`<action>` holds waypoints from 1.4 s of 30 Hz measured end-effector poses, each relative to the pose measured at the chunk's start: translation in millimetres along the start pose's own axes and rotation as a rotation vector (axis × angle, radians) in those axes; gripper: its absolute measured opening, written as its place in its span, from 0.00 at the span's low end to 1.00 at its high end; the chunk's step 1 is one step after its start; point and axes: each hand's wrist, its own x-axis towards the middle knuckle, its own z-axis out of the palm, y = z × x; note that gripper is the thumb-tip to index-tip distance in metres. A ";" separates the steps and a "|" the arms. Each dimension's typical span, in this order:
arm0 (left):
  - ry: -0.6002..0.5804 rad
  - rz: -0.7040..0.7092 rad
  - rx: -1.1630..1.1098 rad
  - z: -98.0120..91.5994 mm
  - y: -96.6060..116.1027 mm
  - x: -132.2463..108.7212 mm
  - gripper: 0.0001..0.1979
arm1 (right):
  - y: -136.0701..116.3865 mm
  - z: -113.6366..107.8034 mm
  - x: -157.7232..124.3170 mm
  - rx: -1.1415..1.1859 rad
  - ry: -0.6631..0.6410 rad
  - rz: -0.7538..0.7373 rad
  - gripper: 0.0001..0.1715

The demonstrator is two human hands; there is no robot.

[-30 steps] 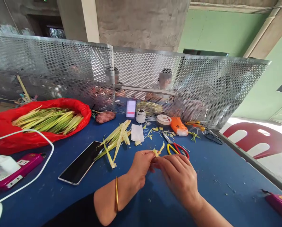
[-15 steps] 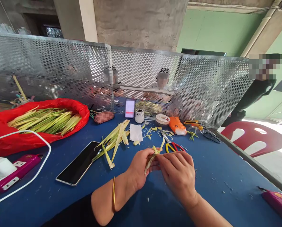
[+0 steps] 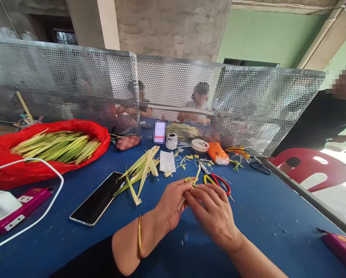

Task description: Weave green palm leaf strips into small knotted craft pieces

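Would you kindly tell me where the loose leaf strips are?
In the head view, the loose leaf strips lie left of centre, between the dark phone and white paper.

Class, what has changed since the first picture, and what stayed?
A person in black appeared at right, beyond the red chair. The right hand shifted slightly left; it and the left hand still hold the leaf strip. The flat phone and red bag stayed put.

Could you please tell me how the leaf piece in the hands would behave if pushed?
The leaf piece looks thin, so probably light. Its upper end sticks up without drooping, suggesting some stiffness, while the curled part suggests it may bend.
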 end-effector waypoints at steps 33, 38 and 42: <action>0.043 0.031 0.270 -4.4 4.2 5.1 0.14 | 8.3 5.0 -0.1 0.982 0.011 1.254 0.18; 0.143 0.026 0.175 -10.1 15.3 10.0 0.14 | 13.9 -0.5 -1.7 0.823 -0.072 1.057 0.13; 0.167 0.029 0.157 -13.1 19.3 11.1 0.14 | 17.0 -7.0 2.5 0.853 -0.173 0.765 0.14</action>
